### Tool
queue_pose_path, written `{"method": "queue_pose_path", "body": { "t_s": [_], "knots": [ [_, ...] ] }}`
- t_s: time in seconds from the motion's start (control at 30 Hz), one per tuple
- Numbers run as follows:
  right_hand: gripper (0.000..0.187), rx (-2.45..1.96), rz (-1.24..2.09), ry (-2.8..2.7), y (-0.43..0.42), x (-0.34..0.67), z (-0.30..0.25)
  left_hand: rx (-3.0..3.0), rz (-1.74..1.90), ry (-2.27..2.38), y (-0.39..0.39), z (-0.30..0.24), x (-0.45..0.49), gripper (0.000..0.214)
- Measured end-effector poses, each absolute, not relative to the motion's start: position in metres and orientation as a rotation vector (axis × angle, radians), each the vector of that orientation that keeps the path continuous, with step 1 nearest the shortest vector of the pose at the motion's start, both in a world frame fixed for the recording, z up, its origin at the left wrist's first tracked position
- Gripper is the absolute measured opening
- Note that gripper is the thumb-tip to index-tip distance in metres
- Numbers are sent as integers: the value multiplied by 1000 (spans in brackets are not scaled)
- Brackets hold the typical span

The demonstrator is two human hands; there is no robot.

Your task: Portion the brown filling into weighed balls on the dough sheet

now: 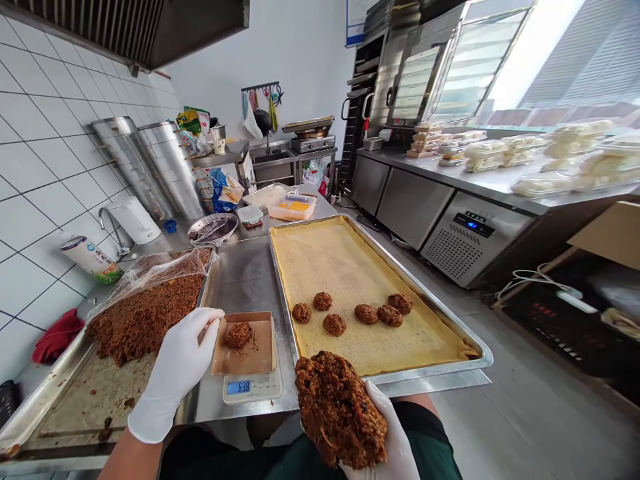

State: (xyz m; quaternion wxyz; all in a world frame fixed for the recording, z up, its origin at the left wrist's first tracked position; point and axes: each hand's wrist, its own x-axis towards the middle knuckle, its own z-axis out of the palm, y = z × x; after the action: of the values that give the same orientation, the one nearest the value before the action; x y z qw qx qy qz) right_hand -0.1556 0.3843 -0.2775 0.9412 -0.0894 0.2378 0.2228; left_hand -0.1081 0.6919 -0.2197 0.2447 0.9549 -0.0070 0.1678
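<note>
My right hand (397, 443), in a white glove, cradles a big lump of brown crumbly mixture (340, 408) near the table's front edge. My gloved left hand (177, 370) rests with its fingers curled together at the left side of a small digital scale (253, 385). Its fingertips touch the brown paper square (255, 357) on the scale. A small ball of mixture (238, 335) sits on that paper, and the display reads 63.8. Several shaped brown balls (367, 313) lie on the yellow perforated mat of the baking tray (463, 333) to the right.
A metal tray (65, 390) at left holds a heap of the brown mixture (145, 319) under loose plastic film. Behind are a bowl (213, 229), plastic tubs (293, 208), a tap, cylinders and a sink. A steel counter (495, 183) with wrapped goods runs along the right.
</note>
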Motion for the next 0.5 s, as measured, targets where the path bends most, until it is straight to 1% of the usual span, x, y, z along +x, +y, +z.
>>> {"method": "queue_pose_path", "body": {
  "t_s": [0.17, 0.3, 0.5],
  "knots": [
    [35, -331, 446, 457, 383, -156, -278, 2630, 363, -63, 689, -218, -105, 25],
    [32, -381, 417, 460, 383, -158, -283, 2601, 233, -28, 682, -224, -101, 27],
    [30, -384, 414, 454, 381, -158, -278, 2744, 49, -68, 668, -260, -84, 35]
  ]
}}
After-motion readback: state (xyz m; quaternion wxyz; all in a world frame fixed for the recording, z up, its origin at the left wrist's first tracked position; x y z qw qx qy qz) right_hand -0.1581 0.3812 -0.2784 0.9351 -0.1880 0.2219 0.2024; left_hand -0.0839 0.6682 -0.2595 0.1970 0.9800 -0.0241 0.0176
